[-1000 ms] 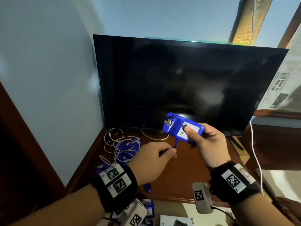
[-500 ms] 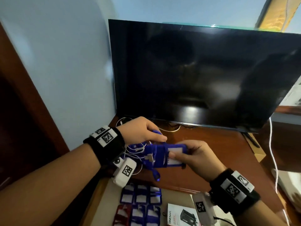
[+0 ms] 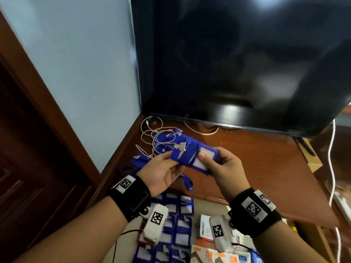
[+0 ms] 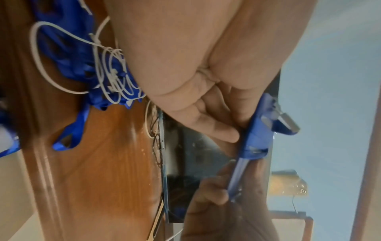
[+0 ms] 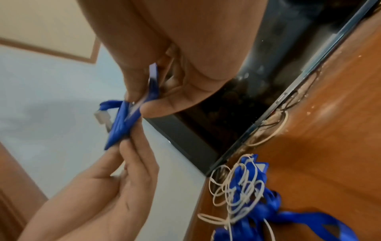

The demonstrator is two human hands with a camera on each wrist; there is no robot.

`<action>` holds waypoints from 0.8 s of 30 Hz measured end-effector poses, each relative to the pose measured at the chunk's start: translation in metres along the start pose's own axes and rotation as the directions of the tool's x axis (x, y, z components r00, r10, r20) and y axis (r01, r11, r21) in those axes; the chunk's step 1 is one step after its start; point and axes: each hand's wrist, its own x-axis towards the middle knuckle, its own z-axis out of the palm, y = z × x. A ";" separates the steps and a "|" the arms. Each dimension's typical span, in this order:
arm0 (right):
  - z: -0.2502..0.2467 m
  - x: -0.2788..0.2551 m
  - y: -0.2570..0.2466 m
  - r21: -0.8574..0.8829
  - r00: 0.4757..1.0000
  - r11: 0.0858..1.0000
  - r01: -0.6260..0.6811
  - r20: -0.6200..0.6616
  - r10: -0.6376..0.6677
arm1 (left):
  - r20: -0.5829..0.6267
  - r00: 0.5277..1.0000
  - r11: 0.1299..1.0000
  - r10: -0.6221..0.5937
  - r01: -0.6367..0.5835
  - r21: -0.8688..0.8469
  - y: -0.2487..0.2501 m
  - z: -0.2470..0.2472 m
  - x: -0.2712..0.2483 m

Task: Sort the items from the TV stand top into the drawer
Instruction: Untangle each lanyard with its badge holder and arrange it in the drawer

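Note:
A blue badge holder [image 3: 187, 152] with a white card and a metal clip has its blue strap wound round it. Both hands hold it in the air over the front left of the wooden TV stand [image 3: 262, 168]. My left hand [image 3: 170, 163] pinches its left end between thumb and fingers. My right hand [image 3: 208, 161] pinches its right end, thumb on the white card. The left wrist view shows the badge holder [image 4: 255, 135] edge-on, as does the right wrist view [image 5: 123, 124]. The open drawer [image 3: 197, 204] below holds rows of blue badge holders [image 3: 182, 227].
A tangle of blue lanyards and white cables [image 3: 162, 138] lies on the stand's left back corner. A black TV [image 3: 237, 63] stands behind it. Orange and white boxes [image 3: 205, 229] lie in the drawer's right part. A white cable [image 3: 332, 168] hangs at the right.
The hands came down and toward me with the badge holder. The strap, which hung loose, is now wound round it. My left hand moved from the strap to the holder's left end.

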 end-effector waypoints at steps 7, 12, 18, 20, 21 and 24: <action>0.031 -0.023 0.060 -0.113 0.943 0.937 -0.331 -0.016 0.331 | -0.080 0.995 0.997 -0.058 0.054 -0.049 -0.038 -0.042 -0.030; 0.033 -0.041 0.096 -0.787 0.842 0.594 -0.167 0.199 0.501 | -0.316 0.946 0.965 -0.074 0.147 0.215 -0.079 -0.088 -0.030; 0.043 -0.078 0.128 -0.928 0.596 0.332 0.172 0.366 0.715 | -0.381 0.884 0.780 -0.272 0.434 0.451 -0.113 -0.142 -0.033; 0.045 -0.090 0.136 -0.935 0.507 0.285 0.209 0.353 0.786 | -0.401 0.870 0.604 -0.286 0.489 0.630 -0.123 -0.164 -0.034; 0.045 -0.094 0.139 -0.935 0.478 0.277 0.223 0.352 0.804 | -0.414 0.859 0.499 -0.301 0.511 0.700 -0.128 -0.174 -0.034; 0.040 -0.097 0.140 -0.936 0.467 0.284 0.206 0.349 0.812 | -0.480 0.801 0.215 -0.356 0.571 0.793 -0.140 -0.189 -0.038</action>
